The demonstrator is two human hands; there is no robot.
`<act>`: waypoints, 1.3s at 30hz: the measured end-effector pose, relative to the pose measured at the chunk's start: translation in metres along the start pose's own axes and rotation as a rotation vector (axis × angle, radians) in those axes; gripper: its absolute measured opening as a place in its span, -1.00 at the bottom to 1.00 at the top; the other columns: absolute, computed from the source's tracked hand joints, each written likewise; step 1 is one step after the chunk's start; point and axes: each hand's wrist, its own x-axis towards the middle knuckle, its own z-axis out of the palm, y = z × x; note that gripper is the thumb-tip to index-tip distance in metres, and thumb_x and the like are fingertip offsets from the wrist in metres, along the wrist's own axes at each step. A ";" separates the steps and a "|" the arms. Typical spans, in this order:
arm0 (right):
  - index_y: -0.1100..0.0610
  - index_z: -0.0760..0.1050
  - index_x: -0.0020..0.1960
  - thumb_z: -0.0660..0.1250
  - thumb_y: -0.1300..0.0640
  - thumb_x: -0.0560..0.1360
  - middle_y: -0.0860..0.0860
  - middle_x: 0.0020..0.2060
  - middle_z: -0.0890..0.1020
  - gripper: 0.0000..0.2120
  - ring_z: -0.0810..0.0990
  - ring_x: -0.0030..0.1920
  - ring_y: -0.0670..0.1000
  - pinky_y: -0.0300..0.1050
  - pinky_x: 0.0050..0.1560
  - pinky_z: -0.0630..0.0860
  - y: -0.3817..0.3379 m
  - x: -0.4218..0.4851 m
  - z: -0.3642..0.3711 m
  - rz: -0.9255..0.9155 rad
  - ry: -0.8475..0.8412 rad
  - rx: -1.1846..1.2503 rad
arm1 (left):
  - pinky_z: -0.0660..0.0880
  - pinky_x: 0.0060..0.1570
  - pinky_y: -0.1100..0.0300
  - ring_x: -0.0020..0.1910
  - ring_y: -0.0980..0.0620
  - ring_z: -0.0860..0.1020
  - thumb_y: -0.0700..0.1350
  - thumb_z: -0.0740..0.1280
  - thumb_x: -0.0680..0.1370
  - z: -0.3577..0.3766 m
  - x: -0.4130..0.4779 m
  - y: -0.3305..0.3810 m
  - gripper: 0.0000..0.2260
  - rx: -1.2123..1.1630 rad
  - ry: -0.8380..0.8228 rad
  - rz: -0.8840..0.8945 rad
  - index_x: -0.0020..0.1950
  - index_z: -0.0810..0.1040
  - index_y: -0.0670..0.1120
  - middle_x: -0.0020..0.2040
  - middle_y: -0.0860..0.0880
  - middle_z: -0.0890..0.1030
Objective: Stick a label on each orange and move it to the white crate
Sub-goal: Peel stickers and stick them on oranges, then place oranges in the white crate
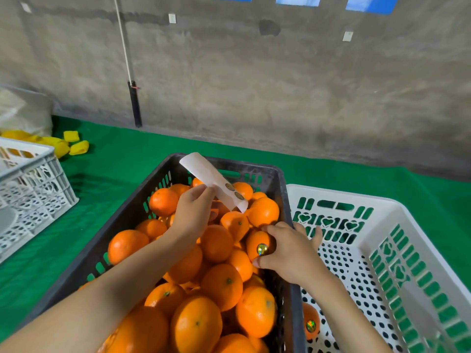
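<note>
- A black crate (286,200) sits in the middle of the view, heaped with loose oranges (196,324) from its near end to its far end.
- Just right of the black crate, touching its side, stands a white crate (382,200) with green showing through its cut-outs.
- One labelled orange (309,314) lies in the white crate, against the wall nearest the black crate, at the near end. A shiny sticker (311,326) faces the camera.
- The right hand (293,253) is over the right rim of the black crate, about halfway along. Its fingers and thumb curl around a held orange (254,238).
- A round, shiny label (262,249) is stuck on the held orange, beside the thumb.
- The left hand (192,212) is above the far half of the black crate. It pinches a white paper strip (204,171) between thumb and fingers.
- The strip slants up toward the far rim of the black crate and carries two round labels (229,186) near its lower end.
- A green cloth (114,161) covers the surface under and around the black crate.
- Well left of the black crate is a pale crate (33,184), only partly in view.
- Beyond it lie yellow pieces (79,147) and a pale bag (23,110).
- Behind the black crate rises a grey wall (254,85), with a black pole (135,105) and a white cord (123,39) against it.
</note>
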 end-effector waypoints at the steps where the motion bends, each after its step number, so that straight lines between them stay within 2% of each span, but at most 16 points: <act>1: -0.22 0.43 0.28 0.43 -0.30 0.32 -0.23 0.13 0.42 -0.44 0.27 0.39 0.05 0.39 0.41 -0.28 0.002 -0.001 0.000 -0.015 0.025 0.068 | 0.59 -0.17 0.26 -0.02 0.01 0.62 -0.02 0.21 0.67 -0.001 0.001 0.000 -0.83 -0.012 0.007 -0.009 -0.06 0.55 0.12 -0.02 0.06 0.62; 2: -0.24 0.43 0.28 0.44 -0.31 0.31 -0.26 0.11 0.43 -0.43 0.33 0.34 -0.02 0.36 0.45 -0.19 0.005 -0.003 0.000 -0.024 0.061 0.189 | 0.58 -0.21 0.28 -0.03 0.00 0.62 -0.03 0.20 0.67 -0.001 0.001 0.000 -0.83 -0.032 0.012 -0.021 -0.04 0.56 0.11 -0.02 0.05 0.61; 4: -0.24 0.47 0.27 0.48 -0.28 0.31 -0.29 0.10 0.52 -0.44 0.47 0.23 -0.13 0.12 0.44 0.25 0.007 -0.006 -0.006 0.010 0.138 0.615 | 0.57 -0.31 0.30 -0.06 0.00 0.62 -0.05 0.20 0.66 -0.003 0.001 -0.001 -0.83 -0.092 0.015 -0.052 -0.02 0.56 0.10 -0.04 0.06 0.61; 5: -0.26 0.51 0.21 0.51 -0.22 0.32 -0.28 0.06 0.58 -0.52 0.54 0.15 -0.17 -0.11 0.26 0.47 0.007 -0.006 -0.009 0.039 0.197 0.827 | 0.57 -0.34 0.30 -0.09 0.01 0.64 -0.05 0.20 0.65 -0.004 0.001 -0.001 -0.84 -0.117 0.018 -0.063 -0.02 0.57 0.10 -0.06 0.07 0.62; 7: -0.30 0.53 0.06 0.52 -0.11 0.36 -0.23 -0.01 0.61 -0.68 0.58 0.00 -0.23 -0.35 -0.09 0.50 0.008 -0.004 -0.016 0.091 0.390 0.982 | 0.58 -0.36 0.28 -0.16 0.03 0.67 -0.04 0.21 0.64 -0.005 0.001 -0.002 -0.85 -0.134 0.009 -0.068 0.01 0.57 0.09 -0.10 0.08 0.64; 11: -0.20 0.40 -0.01 0.42 -0.12 0.34 -0.09 0.00 0.45 -0.72 0.48 -0.16 -0.17 -0.10 -0.20 0.39 0.031 -0.001 -0.022 0.203 0.497 0.572 | 0.60 -0.28 0.23 -0.07 -0.01 0.67 -0.08 0.19 0.64 -0.006 0.000 -0.003 -0.85 -0.118 -0.101 -0.065 0.11 0.54 0.04 0.04 0.00 0.62; 16: -0.01 0.40 0.30 0.37 -0.23 0.34 0.02 0.09 0.43 -0.41 0.52 -0.07 0.11 -0.05 -0.13 0.39 0.056 -0.005 -0.022 0.376 0.363 0.373 | 0.64 -0.21 0.15 -0.01 -0.08 0.68 -0.09 0.16 0.67 -0.004 0.001 -0.004 -0.74 -0.087 -0.173 -0.080 0.35 0.42 -0.03 0.12 -0.06 0.62; 20: 0.05 0.48 -0.03 0.20 -0.36 0.25 0.05 -0.11 0.60 -0.46 0.58 -0.19 0.05 -0.07 -0.20 0.50 0.070 0.000 -0.010 0.407 0.088 0.342 | 0.63 -0.23 0.18 -0.05 -0.04 0.69 -0.10 0.17 0.67 -0.005 0.001 -0.005 -0.76 -0.093 -0.202 -0.088 0.34 0.42 0.00 0.11 -0.05 0.63; 22: 0.08 0.46 0.25 0.19 -0.35 0.40 0.06 0.07 0.63 -0.37 0.61 0.00 0.07 -0.10 -0.08 0.49 0.081 0.007 0.007 0.427 -0.051 0.301 | 0.63 -0.24 0.18 -0.04 -0.05 0.68 -0.10 0.18 0.67 -0.004 0.001 -0.006 -0.76 -0.074 -0.186 -0.092 0.33 0.43 0.00 0.11 -0.04 0.63; 24: 0.08 0.36 0.37 0.22 -0.33 0.46 0.03 0.03 0.61 -0.35 0.60 -0.01 0.06 -0.12 -0.12 0.46 0.089 0.010 0.026 0.438 -0.142 0.278 | 0.65 -0.22 0.16 -0.03 -0.06 0.68 -0.10 0.18 0.67 -0.004 0.002 -0.006 -0.79 -0.052 -0.175 -0.098 0.30 0.44 -0.01 0.11 -0.05 0.62; 29: 0.00 0.37 -0.05 0.27 -0.19 0.40 -0.09 -0.29 0.58 -0.71 0.49 -0.36 -0.10 -0.20 -0.41 0.34 0.102 0.007 0.069 0.422 -0.213 0.263 | 0.65 -0.17 0.16 0.02 -0.08 0.67 -0.10 0.22 0.66 -0.006 0.000 -0.001 -0.83 -0.025 -0.311 -0.135 0.25 0.44 0.02 0.16 -0.07 0.62; 31: -0.03 0.43 -0.01 0.28 -0.13 0.42 -0.09 -0.22 0.62 -0.77 0.55 -0.28 -0.10 -0.19 -0.33 0.45 0.104 0.006 0.083 0.379 -0.307 0.257 | 0.65 -0.14 0.14 0.00 -0.05 0.70 -0.12 0.27 0.64 -0.007 -0.001 0.000 -0.79 -0.042 -0.365 -0.129 0.27 0.45 0.01 0.16 -0.06 0.65; 33: 0.01 0.51 0.12 0.34 0.00 0.45 -0.02 -0.06 0.66 -0.75 0.63 -0.06 0.00 -0.02 -0.02 0.59 0.105 0.009 0.092 0.350 -0.418 0.307 | 0.65 -0.10 0.12 0.00 -0.04 0.70 -0.15 0.33 0.61 -0.007 -0.001 0.000 -0.73 -0.072 -0.399 -0.139 0.30 0.44 -0.02 0.14 -0.07 0.66; 36: 0.04 0.40 0.41 0.42 0.17 0.49 0.04 0.32 0.53 -0.48 0.56 0.22 0.08 0.00 0.22 0.53 0.107 0.015 0.079 0.345 -0.532 0.211 | 0.65 -0.09 0.13 0.00 -0.05 0.70 -0.20 0.39 0.57 -0.009 -0.001 0.001 -0.71 -0.097 -0.416 -0.128 0.27 0.47 -0.12 0.10 -0.12 0.68; 37: 0.03 0.31 0.50 0.40 0.19 0.51 0.03 0.40 0.46 -0.41 0.55 0.23 0.05 -0.05 0.18 0.54 0.104 0.017 0.065 0.365 -0.498 0.124 | 0.65 -0.06 0.11 0.00 -0.06 0.70 -0.20 0.40 0.56 -0.009 -0.001 0.001 -0.69 -0.099 -0.423 -0.123 0.28 0.47 -0.13 0.10 -0.13 0.68; 39: 0.05 0.35 0.46 0.30 0.18 0.57 0.02 0.33 0.52 -0.53 0.60 0.09 0.02 -0.06 0.04 0.57 0.094 0.018 0.027 0.380 -0.140 -0.021 | 0.64 0.04 0.00 0.05 -0.09 0.69 -0.20 0.43 0.54 -0.009 -0.001 0.001 -0.62 -0.096 -0.449 -0.123 0.33 0.44 -0.11 0.16 -0.12 0.66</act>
